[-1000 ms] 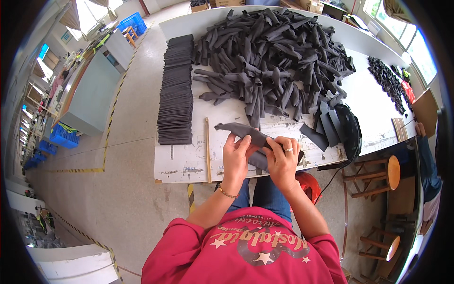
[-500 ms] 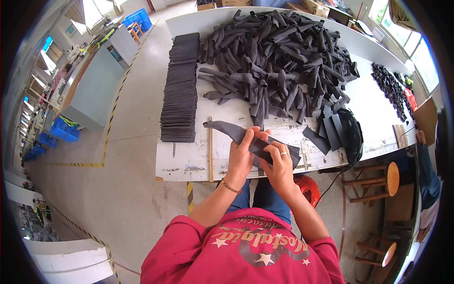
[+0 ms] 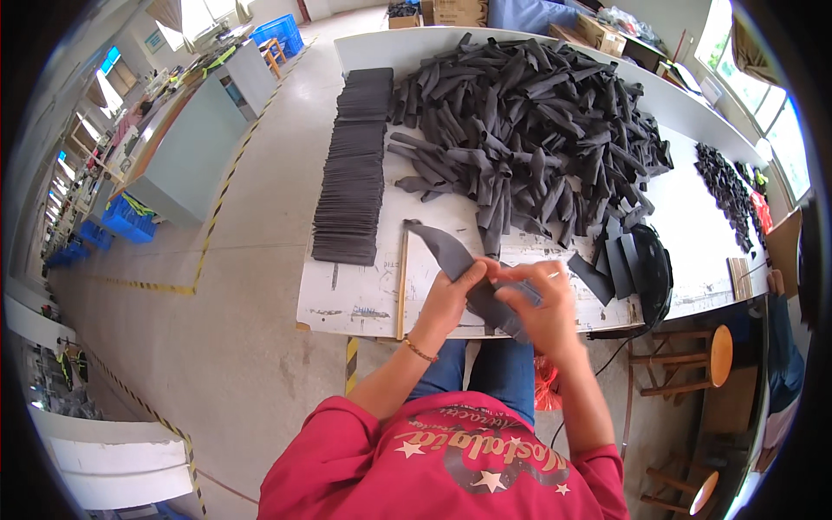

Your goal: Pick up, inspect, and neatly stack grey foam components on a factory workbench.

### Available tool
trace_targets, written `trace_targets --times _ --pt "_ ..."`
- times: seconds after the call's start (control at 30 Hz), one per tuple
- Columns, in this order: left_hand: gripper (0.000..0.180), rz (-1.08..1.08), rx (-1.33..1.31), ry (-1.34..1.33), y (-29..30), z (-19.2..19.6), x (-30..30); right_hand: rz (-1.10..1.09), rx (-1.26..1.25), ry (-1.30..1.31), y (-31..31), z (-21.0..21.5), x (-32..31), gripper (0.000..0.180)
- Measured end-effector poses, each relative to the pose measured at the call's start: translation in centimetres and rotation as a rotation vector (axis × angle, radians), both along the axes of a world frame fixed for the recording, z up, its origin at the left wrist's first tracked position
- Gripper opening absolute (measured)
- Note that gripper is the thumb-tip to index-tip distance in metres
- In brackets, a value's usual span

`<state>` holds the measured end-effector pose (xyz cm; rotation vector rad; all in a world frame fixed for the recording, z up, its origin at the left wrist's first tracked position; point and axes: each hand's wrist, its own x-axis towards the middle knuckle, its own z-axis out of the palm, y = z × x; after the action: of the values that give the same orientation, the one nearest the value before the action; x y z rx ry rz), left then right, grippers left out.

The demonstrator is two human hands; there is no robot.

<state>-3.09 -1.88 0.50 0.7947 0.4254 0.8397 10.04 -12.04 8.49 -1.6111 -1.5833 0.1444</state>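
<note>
White worktable [image 3: 364, 299]: loose heap of dark strips [image 3: 537, 121], neat stack [image 3: 355, 165]. Your left hand [image 3: 451, 299] and right hand [image 3: 542, 303], fingers closed, now pinch one grey strip [image 3: 442, 251] lifted off the tabletop; earlier it lay flatter.

Strip [image 3: 451, 260]: dark grey, matt, soft cloth-like. Surface [image 3: 364, 295]: white, smooth, scuffed. Stick [image 3: 401, 282]: pale bare wood. Stool [image 3: 693, 360]: wood.
</note>
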Motion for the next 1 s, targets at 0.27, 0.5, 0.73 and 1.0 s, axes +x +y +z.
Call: trace_targets --times 0.27,0.5,0.73,1.0 --pt "0.028 -0.609 0.454 0.182 -1.3 2.2 -2.5 0.336 -0.237 0.265 2.5 7.7 2.8 0.024" --pt "0.024 -0.854 0.474 0.28 -1.9 2.6 -3.4 0.575 -0.523 0.277 3.2 7.1 4.4 0.017" --pt "0.026 -0.919 0.366 0.203 -2.4 3.9 -4.9 0.616 -0.59 0.6 2.4 7.1 4.6 0.024" --pt "0.028 -0.973 0.246 0.181 -2.9 4.3 -5.2 0.662 -0.627 0.403 2.6 6.5 4.2 0.032"
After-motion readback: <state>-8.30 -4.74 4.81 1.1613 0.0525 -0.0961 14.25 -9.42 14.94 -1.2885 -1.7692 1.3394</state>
